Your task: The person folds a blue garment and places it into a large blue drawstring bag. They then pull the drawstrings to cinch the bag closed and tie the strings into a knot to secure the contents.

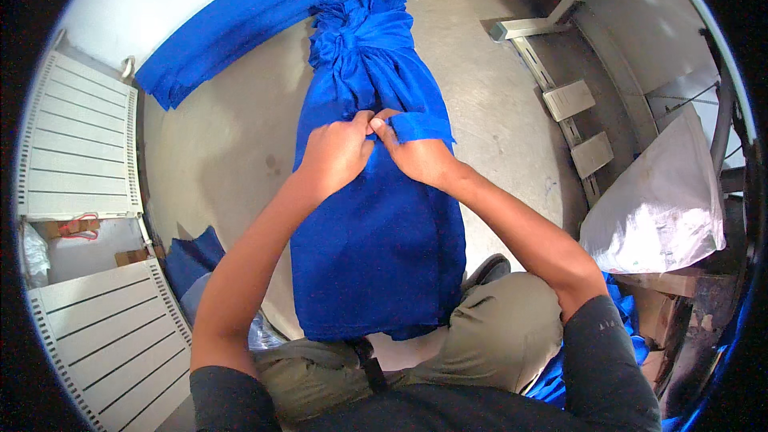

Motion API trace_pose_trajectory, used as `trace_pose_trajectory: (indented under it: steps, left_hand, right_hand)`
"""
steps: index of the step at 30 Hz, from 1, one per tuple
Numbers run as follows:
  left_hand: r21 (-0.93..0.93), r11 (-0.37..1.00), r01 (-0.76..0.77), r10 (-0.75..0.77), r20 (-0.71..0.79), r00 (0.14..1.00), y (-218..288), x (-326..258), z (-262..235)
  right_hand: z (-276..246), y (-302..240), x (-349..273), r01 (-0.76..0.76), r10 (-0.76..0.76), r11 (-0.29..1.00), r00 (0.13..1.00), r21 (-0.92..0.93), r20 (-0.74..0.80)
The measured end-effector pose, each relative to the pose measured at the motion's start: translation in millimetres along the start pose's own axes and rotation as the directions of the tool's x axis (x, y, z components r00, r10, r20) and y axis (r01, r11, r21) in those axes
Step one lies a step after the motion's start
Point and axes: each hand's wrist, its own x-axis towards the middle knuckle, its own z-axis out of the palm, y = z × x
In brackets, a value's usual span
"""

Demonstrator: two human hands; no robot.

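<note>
A long bundle of blue fabric (368,248) lies on the floor in front of me, running away from my knees. Its far part is gathered under a knotted blue cloth strip (344,44). Over the middle of the bundle, my left hand (338,152) is closed, its fingertips pinching blue cloth. Close against it, my right hand (412,156) is closed too, thumb pressed toward the left fingertips. A short flap of blue cloth (420,126) lies across the back of the right fingers. The exact grip between the fingertips is hidden.
Another folded stack of blue fabric (256,20) lies by the wall at far left. White slatted panels (80,136) stand on the left. To the right are a metal frame with foot pedals (570,98) and a white sack (660,200). My bent knee (512,312) borders the bundle.
</note>
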Motion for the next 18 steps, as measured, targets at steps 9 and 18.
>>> trace_pose_trajectory:
  steps: [9, 18]
  left_hand:
    - [0.247, 0.872, -0.423, 0.486, -0.323, 0.812, -24, 31, 2]
    - [0.095, 0.789, -0.607, 0.611, -0.018, 0.791, -51, 34, -17]
  right_hand:
    - [7, 9, -2, 0.163, -0.161, 0.986, 0.985, 0.025, -0.067]
    - [-2, 22, 9, 0.192, -0.187, 0.98, 0.978, -0.045, 0.096]
